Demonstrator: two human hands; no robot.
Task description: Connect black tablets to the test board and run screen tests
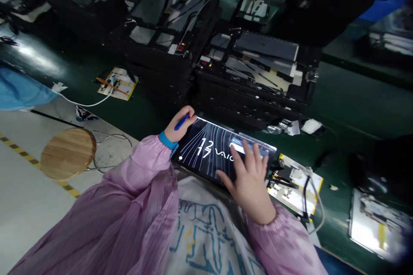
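A tablet [211, 131] with a lit screen leans against my body at the table's edge. Its dark lock screen reads 12 over 17, with pale wavy lines, VAIO lettering and a notification box at the top right. My left hand [178, 125] is closed around a blue pen [181, 121] and rests at the tablet's upper left corner; whether its fingers also grip the tablet I cannot tell. Over the right part of the screen is my right hand [251, 180], fingers spread, covering some of the display. Fingertip contact is unclear.
Behind the tablet, black stacked trays [258, 90] hold screens and parts, with another stack [161, 47] farther left. Circuit boards with cables lie right [295, 184] and left [119, 84]. A silver panel [371, 223] lies far right. A wooden stool [67, 154] stands on the left floor.
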